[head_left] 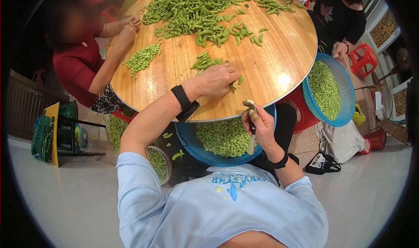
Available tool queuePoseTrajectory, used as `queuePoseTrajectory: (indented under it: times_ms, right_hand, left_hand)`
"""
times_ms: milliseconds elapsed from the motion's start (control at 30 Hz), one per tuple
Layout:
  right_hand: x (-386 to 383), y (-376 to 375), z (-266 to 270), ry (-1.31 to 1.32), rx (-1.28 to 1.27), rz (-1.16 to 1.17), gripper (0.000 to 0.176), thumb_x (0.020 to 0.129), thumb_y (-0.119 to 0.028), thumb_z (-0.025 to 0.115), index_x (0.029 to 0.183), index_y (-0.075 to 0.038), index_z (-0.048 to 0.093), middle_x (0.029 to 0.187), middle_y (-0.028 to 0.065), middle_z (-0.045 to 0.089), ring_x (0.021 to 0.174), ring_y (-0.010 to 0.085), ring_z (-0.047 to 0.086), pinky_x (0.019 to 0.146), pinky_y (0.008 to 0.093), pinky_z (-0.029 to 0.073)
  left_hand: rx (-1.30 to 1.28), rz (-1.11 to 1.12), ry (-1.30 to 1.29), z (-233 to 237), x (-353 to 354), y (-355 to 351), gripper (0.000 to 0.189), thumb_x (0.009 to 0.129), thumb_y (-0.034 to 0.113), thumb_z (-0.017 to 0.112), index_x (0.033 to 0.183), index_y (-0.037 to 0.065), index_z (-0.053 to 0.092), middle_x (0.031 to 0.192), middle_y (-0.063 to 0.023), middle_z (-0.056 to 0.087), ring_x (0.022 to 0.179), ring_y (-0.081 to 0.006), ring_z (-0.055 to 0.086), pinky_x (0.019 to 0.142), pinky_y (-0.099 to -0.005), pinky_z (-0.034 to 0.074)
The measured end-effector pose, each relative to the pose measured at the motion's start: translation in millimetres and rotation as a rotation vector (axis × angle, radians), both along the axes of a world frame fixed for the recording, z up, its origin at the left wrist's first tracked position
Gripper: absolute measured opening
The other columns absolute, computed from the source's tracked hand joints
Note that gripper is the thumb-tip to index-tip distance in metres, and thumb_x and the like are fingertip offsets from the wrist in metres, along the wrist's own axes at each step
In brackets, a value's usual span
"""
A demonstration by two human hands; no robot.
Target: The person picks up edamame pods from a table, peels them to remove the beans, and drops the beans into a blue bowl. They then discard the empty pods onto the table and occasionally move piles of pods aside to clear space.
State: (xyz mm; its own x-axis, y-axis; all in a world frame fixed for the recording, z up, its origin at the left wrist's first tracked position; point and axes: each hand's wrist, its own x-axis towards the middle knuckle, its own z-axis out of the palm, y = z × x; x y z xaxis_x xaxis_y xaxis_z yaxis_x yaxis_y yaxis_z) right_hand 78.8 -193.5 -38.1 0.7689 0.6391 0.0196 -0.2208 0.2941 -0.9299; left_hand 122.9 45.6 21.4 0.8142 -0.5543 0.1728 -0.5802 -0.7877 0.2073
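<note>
My left hand (217, 80) reaches over the wooden table, its fingers pinched together at a green soybean pod (233, 86). Just behind its knuckles lies a small heap of pods (205, 62). At the table's front edge, my right hand (262, 125) is closed around a small tool with a pale handle end (251, 145) and a dark part by the palm. The tip of its thumb or finger looks covered and stained. Below this hand, on my lap side, a blue basket (188, 148) holds many shelled green soybeans (224, 136).
A big pile of pods (187, 8) covers the far part of the round table (279, 51). A person in red (76, 64) works at left beside shelled beans (143, 58). Another person in black (340, 18) is at right, near a second blue basket (338, 117) and red stool (363, 61).
</note>
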Motion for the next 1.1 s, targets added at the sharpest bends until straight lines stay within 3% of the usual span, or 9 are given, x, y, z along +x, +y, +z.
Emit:
queuePoseTrajectory:
  times_ms: [67,133,167,267,400,533,600,800,1100]
  right_hand:
    - [-1,5,1,0.009,0.013,-0.080,0.035,0.099,-0.015,0.042,0.130,0.000,0.046,0.082,0.0057,0.057,0.054,0.0068,0.048,0.044,0.0190,0.036]
    - [0,7,2,0.073,0.031,-0.110,0.035,0.099,-0.015,0.041,0.130,0.000,0.047,0.082,0.0062,0.057,0.054,0.0071,0.048,0.044,0.0190,0.037]
    - [0,7,3,0.140,0.049,-0.136,0.034,0.099,-0.015,0.041,0.130,-0.001,0.047,0.082,0.0068,0.057,0.054,0.0074,0.049,0.044,0.0191,0.037]
    - [2,8,6,0.212,0.107,-0.043,0.038,0.099,-0.016,0.042,0.135,-0.001,0.041,0.084,0.0087,0.056,0.056,0.0097,0.049,0.044,0.0200,0.038]
    - [-4,14,7,0.194,0.154,0.034,0.034,0.100,-0.015,0.042,0.130,-0.001,0.045,0.084,0.0082,0.058,0.056,0.0095,0.050,0.044,0.0201,0.039]
    - [-9,18,9,0.204,0.191,0.057,0.035,0.099,-0.015,0.043,0.131,-0.001,0.044,0.084,0.0087,0.058,0.056,0.0096,0.050,0.044,0.0202,0.039]
    - [-12,20,6,0.186,0.193,0.027,0.037,0.099,-0.015,0.044,0.134,-0.002,0.042,0.083,0.0094,0.058,0.056,0.0105,0.050,0.044,0.0210,0.039]
    - [-11,21,6,0.350,0.264,0.066,0.039,0.099,-0.016,0.044,0.137,-0.006,0.040,0.080,0.0103,0.054,0.054,0.0115,0.045,0.043,0.0215,0.037]
    - [-15,19,3,0.178,0.191,0.084,0.043,0.099,-0.016,0.045,0.140,-0.007,0.037,0.082,0.0109,0.055,0.056,0.0126,0.047,0.045,0.0225,0.039]
  left_hand:
    - [-0.084,0.041,0.014,-1,-8,-3,0.020,0.068,0.000,0.059,0.088,0.002,0.055,0.088,-0.0130,0.058,0.086,-0.0358,0.057,0.071,-0.0422,0.047]
    - [-0.504,0.249,0.327,8,-21,-12,0.020,0.071,0.001,0.057,0.091,-0.001,0.057,0.083,-0.0134,0.062,0.078,-0.0322,0.060,0.068,-0.0376,0.048]
    - [-0.503,0.247,0.330,5,-29,-15,0.020,0.071,0.001,0.057,0.091,-0.001,0.057,0.083,-0.0134,0.062,0.078,-0.0322,0.060,0.068,-0.0376,0.048]
    - [-0.949,0.320,0.488,-6,-51,-26,0.019,0.075,0.005,0.060,0.091,-0.003,0.064,0.074,-0.0050,0.059,0.070,-0.0108,0.055,0.063,-0.0273,0.045]
    - [-1.102,0.399,0.568,-18,-70,-35,0.014,0.079,0.004,0.059,0.091,-0.003,0.063,0.074,0.0043,0.057,0.067,-0.0020,0.049,0.059,-0.0194,0.040]
    - [-1.135,0.452,0.525,-15,-79,-40,0.013,0.080,0.004,0.058,0.089,-0.004,0.061,0.075,0.0001,0.057,0.066,-0.0043,0.051,0.057,-0.0212,0.042]
    - [-1.316,0.437,0.582,-17,-83,-44,0.011,0.084,0.006,0.058,0.092,-0.001,0.061,0.067,0.0037,0.053,0.057,-0.0024,0.047,0.047,-0.0183,0.035]
    - [-1.552,0.438,0.688,-17,-88,-47,0.011,0.086,0.006,0.055,0.095,0.000,0.060,0.069,0.0007,0.054,0.053,-0.0040,0.048,0.043,-0.0179,0.033]
    - [-1.470,0.481,0.578,-21,-93,-49,0.010,0.087,0.003,0.055,0.095,0.000,0.059,0.072,0.0025,0.053,0.058,-0.0031,0.047,0.048,-0.0182,0.036]
